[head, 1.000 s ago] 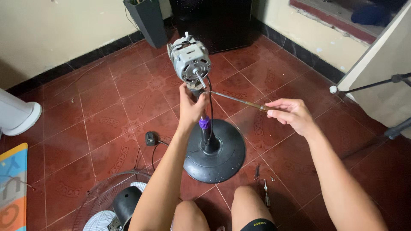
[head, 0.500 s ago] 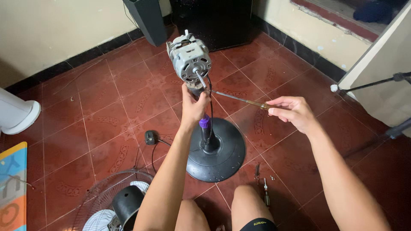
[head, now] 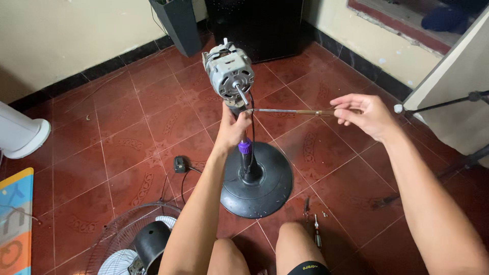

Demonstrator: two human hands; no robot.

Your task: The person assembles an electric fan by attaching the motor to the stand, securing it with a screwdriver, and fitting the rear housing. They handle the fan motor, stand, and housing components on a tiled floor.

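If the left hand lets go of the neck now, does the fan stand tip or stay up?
Probably stays up: the round black base is wide and flat on the tiles. Still likely top-heavy, since the bare metal motor sits high on a thin pole. The left hand grips just below it.

— What's carrying everything here?
— A red patterned tile floor [head: 127, 132].
— And what's sitting on it?
— A round black fan base [head: 260, 181], a wire fan guard [head: 119, 229], a small black plug [head: 179, 164], loose screwdrivers [head: 316, 231], a colourful mat [head: 14, 224].
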